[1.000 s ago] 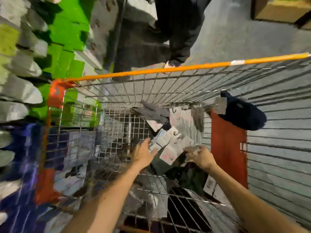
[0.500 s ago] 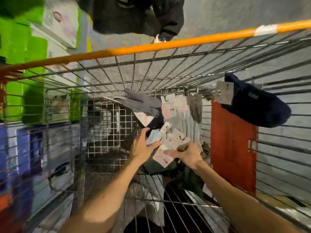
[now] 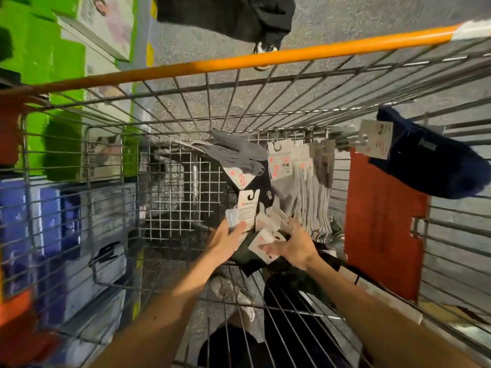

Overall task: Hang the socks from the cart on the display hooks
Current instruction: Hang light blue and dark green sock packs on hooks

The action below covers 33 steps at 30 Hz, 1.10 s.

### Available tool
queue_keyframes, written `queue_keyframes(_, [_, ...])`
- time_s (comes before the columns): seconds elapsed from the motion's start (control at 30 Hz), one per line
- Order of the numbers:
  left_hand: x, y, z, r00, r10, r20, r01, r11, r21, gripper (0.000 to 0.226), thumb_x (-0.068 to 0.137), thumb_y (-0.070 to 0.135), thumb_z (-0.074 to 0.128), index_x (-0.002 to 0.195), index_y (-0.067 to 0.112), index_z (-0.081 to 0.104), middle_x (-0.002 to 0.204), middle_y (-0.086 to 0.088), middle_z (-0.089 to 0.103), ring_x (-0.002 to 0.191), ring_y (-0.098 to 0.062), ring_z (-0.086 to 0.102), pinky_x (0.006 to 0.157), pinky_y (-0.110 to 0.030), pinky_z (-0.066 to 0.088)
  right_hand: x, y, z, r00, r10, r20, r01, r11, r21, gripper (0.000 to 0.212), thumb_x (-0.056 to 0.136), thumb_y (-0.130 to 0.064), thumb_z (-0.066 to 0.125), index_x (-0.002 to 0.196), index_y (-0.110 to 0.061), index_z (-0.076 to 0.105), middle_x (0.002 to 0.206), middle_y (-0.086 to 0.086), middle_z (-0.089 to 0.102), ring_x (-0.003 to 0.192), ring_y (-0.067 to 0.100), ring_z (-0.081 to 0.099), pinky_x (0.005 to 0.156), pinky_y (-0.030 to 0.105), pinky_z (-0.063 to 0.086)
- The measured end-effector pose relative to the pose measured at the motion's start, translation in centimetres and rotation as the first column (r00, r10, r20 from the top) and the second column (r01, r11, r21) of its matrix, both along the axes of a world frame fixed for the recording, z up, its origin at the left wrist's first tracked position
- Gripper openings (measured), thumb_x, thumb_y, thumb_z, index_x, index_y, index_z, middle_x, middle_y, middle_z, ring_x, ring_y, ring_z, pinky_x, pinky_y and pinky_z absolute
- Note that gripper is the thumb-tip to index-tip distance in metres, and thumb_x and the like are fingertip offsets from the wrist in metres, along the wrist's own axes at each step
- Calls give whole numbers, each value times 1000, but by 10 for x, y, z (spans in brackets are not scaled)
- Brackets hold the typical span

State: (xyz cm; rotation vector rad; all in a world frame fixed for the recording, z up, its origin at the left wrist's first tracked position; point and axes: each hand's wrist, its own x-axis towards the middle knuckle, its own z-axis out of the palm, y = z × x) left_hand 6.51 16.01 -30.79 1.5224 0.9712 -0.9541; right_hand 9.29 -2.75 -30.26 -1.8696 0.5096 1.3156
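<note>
Both my hands are down inside the wire cart [image 3: 186, 123]. My left hand [image 3: 225, 241] grips a bundle of carded sock packs [image 3: 245, 211], thumb over a white hang tag. My right hand [image 3: 295, 247] holds another carded pack [image 3: 265, 247] against dark socks beneath. White and grey socks [image 3: 305, 187] hang by their cards from the cart's far wire. A grey sock [image 3: 236, 152] lies draped above them. A navy sock [image 3: 430, 166] with a tag hangs on the cart's right side. No display hooks are visible.
The cart's orange rail [image 3: 239, 62] crosses the top. A red panel [image 3: 382, 221] is fixed to the right wall. Green and blue boxed goods [image 3: 53, 128] fill shelves at left. Another person's dark legs and shoe [image 3: 263, 47] stand beyond the cart.
The view has tilted and moved closer to the cart. My hands have drawn together on the sock packs, and the left hand has lifted one tagged pack upright.
</note>
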Motion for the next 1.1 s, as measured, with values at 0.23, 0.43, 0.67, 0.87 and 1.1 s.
queue_keyframes(0.23, [8,16,29,987,162,14,-161,987,-13,53,101,38,53,150,20,40,152,2,45,142,-19,40,105,-26,29,37,6,37,970,-235,60,236,972,-13,76,68,-10,91,126,-18,43,96,-15,62,84,1,60,65,7,47])
queue_keyframes(0.43, [18,34,92,896,440,52,-436,897,-71,69,97,48,55,155,22,29,163,5,19,148,-18,24,115,-36,24,63,35,84,939,-344,5,342,934,103,25,76,-6,84,93,-16,68,102,2,74,72,-1,67,56,9,51])
queue_keyframes(0.67, [3,57,176,706,684,183,-661,730,-177,79,85,57,67,151,29,34,159,10,27,144,-16,31,118,-41,26,66,81,172,860,-496,116,446,844,299,89,52,-32,94,123,-15,44,96,7,73,85,21,70,80,41,53])
queue_keyframes(0.87, [-44,67,257,620,573,536,-642,763,-73,128,44,90,73,152,43,25,157,12,37,145,-13,34,119,-46,28,36,140,282,903,-410,133,312,835,453,49,78,-9,78,123,0,59,94,12,71,76,16,70,46,17,48])
queue_keyframes(1.1, [-104,107,392,452,431,781,-703,711,15,37,74,14,86,101,30,67,106,7,75,101,-13,70,96,-39,54,-30,191,402,953,-217,213,-6,686,727,48,82,-28,74,124,-8,64,105,8,72,83,11,71,63,15,53])
